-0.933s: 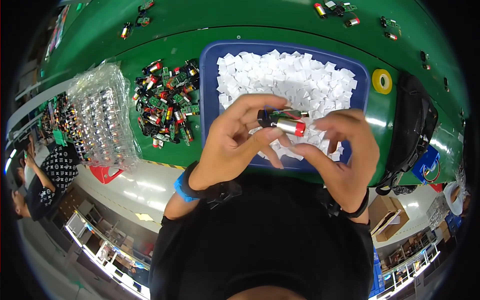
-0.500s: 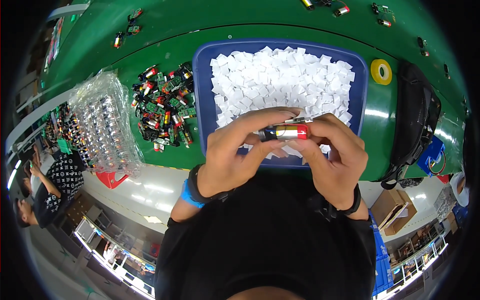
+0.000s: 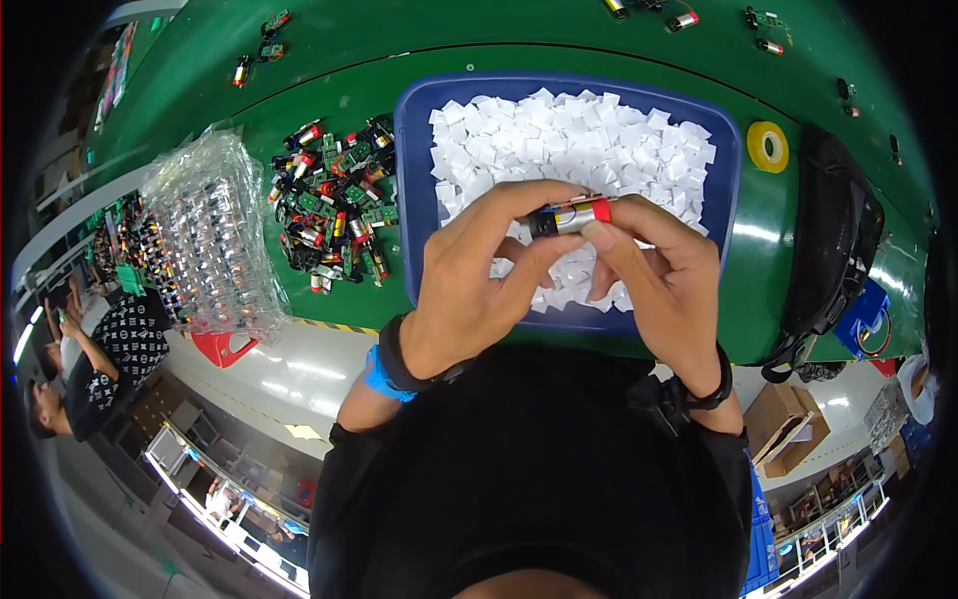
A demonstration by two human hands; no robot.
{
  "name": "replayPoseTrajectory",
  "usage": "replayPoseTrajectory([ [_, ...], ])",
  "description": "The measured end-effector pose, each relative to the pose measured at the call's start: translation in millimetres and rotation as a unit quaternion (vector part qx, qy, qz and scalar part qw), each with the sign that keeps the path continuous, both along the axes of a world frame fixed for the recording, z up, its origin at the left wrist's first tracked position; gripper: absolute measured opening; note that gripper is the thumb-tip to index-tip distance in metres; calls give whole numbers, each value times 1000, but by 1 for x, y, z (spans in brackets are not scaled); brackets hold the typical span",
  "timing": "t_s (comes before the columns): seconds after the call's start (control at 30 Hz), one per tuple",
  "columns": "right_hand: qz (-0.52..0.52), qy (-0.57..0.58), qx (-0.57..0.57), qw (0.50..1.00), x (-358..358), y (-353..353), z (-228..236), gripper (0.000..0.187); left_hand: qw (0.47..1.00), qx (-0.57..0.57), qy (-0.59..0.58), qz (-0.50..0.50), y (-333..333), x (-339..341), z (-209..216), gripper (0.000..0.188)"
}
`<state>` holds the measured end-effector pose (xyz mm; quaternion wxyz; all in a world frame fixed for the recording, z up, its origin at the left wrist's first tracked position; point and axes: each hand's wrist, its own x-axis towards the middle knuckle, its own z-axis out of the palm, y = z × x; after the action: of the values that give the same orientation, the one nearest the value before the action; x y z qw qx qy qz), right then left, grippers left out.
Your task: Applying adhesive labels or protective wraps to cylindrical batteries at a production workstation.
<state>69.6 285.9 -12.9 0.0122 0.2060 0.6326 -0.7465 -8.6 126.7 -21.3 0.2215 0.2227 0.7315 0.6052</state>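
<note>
A small cylindrical battery [image 3: 571,218] with a red end, a silver-and-yellow body and a black end is pinched between my two hands. My left hand [image 3: 469,275] grips the black end with thumb and fingers. On the red end, my right hand [image 3: 667,262] has its thumb below and index finger above. A thin part shows along the battery's upper side, but its detail is too small to tell. Both hands are above a blue tray [image 3: 417,210] of small white square pieces [image 3: 569,135].
Left of the tray lies a pile of batteries with green circuit boards [image 3: 334,200]. Beyond it sits a clear plastic blister tray [image 3: 215,240] of similar parts. A yellow tape roll [image 3: 767,147] and a black bag [image 3: 833,230] lie to the right. Another person [image 3: 115,344] is far left.
Both hands have moved slightly farther from my body with the battery. The battery now tilts, its red end higher, and my right thumb lies against that end.
</note>
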Motion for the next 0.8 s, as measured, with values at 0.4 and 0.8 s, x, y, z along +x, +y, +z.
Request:
replayPoseTrajectory([
  [0.4,100,191,445,869,-95,98,-9,18,987,-97,-57,-115,17,-145,-8,28],
  [0.8,92,296,708,634,-153,148,-60,24,971,-104,215,-13,20,-172,-33,41],
])
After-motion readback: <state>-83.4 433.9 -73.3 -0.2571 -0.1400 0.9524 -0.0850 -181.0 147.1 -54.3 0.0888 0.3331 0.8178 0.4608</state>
